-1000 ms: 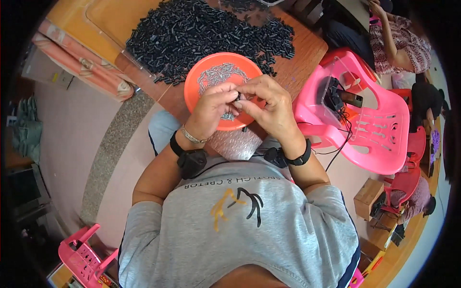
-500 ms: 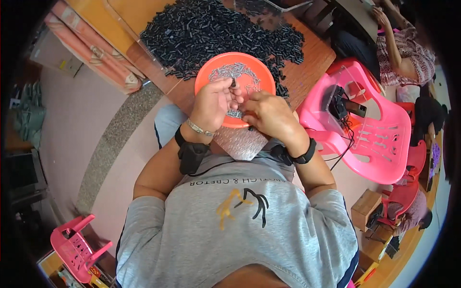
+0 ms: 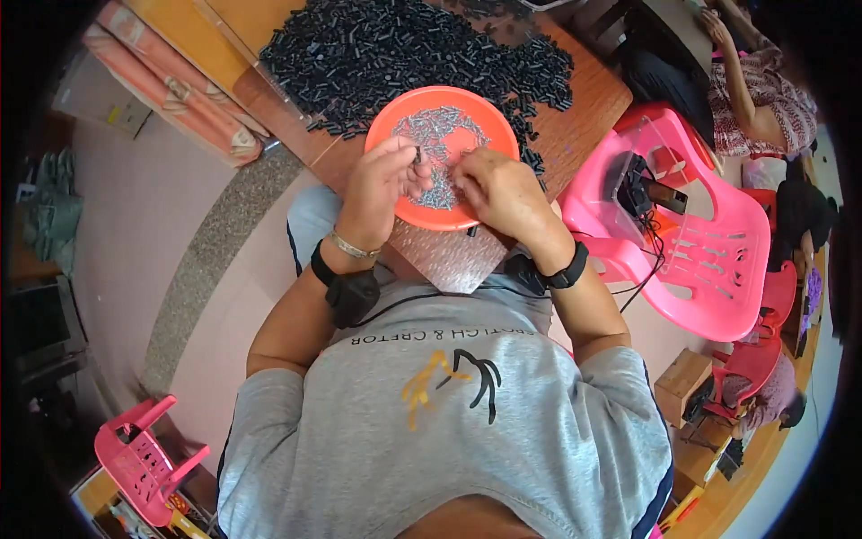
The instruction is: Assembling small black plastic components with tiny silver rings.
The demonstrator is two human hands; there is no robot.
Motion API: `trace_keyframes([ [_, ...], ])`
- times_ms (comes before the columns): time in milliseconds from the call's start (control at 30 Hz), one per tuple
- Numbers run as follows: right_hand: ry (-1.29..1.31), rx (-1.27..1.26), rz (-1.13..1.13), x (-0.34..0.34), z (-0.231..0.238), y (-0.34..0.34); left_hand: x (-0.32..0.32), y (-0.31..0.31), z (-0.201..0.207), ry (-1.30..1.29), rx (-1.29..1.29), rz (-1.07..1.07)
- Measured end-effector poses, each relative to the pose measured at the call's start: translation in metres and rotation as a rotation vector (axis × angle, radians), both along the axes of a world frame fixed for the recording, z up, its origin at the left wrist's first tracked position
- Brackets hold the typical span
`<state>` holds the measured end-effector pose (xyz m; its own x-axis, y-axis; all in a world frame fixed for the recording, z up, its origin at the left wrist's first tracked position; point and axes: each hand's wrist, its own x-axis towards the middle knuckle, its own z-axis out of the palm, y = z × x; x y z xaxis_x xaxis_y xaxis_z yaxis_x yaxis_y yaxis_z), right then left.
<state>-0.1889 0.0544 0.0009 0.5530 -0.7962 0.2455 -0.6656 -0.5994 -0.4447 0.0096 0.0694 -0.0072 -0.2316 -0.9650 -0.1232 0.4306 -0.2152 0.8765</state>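
An orange-red plastic bowl (image 3: 377, 126) full of small silver screws (image 3: 437, 189) sits on the brown table in front of me. Over its left side, my left hand (image 3: 375, 190) pinches a small black cylinder (image 3: 417, 155) between thumb and forefinger. My right hand (image 3: 507, 193) is at the bowl's right side, palm down, its curled fingertips down at the screws; whatever they pinch is hidden. Under the bowl's near rim lies one more black cylinder (image 3: 472, 232). Beyond the bowl spreads a big heap of the same black cylinders (image 3: 386, 58).
The brown table (image 3: 588, 108) narrows to a corner near my lap. To the right, a pink plastic chair (image 3: 709, 247) carries a clear box (image 3: 620, 193) with black cables. Another person (image 3: 763, 99) sits at the far right. A smaller pink chair (image 3: 139, 458) stands lower left.
My left hand has drawn left with the black cylinder, apart from the right hand. My right hand has moved slightly up and right over the screws, uncovering more of them.
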Motion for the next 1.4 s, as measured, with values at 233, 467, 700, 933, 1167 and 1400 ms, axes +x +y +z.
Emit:
trace_keyframes([
  [233, -0.607, 0.579, -0.052, -0.012, 0.002, -0.009, -0.007, 0.001, -0.001, -0.225, -0.153, -0.130],
  [467, -0.601, 0.580, -0.012, -0.013, 0.019, -0.003, -0.020, 0.005, 0.002, -0.313, -0.231, -0.220],
  [700, -0.490, 0.329, -0.031, -0.011, 0.031, 0.001, -0.023, 0.005, 0.004, -0.362, -0.276, -0.178],
  [933, -0.343, 0.204, 0.030, -0.011, 0.038, 0.000, -0.019, 0.003, 0.000, -0.448, -0.322, -0.277],
  [1167, -0.186, -0.160, 0.030, -0.002, 0.039, 0.013, -0.015, 0.005, -0.001, -0.327, -0.234, -0.262],
  [1400, -0.114, -0.314, -0.017, 0.007, 0.027, 0.025, -0.018, 0.001, -0.003, -0.183, -0.154, -0.209],
])
